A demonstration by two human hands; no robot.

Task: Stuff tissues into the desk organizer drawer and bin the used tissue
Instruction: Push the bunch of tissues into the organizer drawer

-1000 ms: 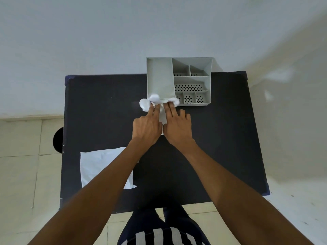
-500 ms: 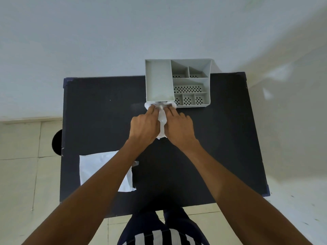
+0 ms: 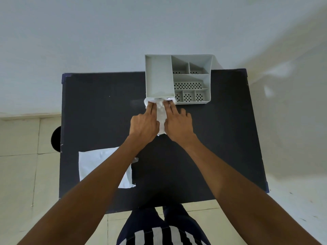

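Observation:
A grey desk organizer [image 3: 159, 75] with several compartments stands at the far edge of the black table [image 3: 99, 110]. A crumpled white tissue [image 3: 161, 114] lies at the organizer's near left front, where the drawer opening is. My left hand [image 3: 144, 126] and my right hand [image 3: 177, 125] lie side by side, fingertips pressing the tissue against that opening. The drawer itself is hidden behind the tissue and fingers. A second flat white tissue [image 3: 99, 163] lies on the table's near left, partly under my left forearm.
A dark round object [image 3: 56, 138] shows on the floor just past the table's left edge. A white wall rises behind the organizer. My striped clothing [image 3: 159, 234] is at the table's near edge.
The tissue's bunched ends, which stuck out to both sides of the opening, have been pushed in closer. Both hands have stayed at the organizer's front.

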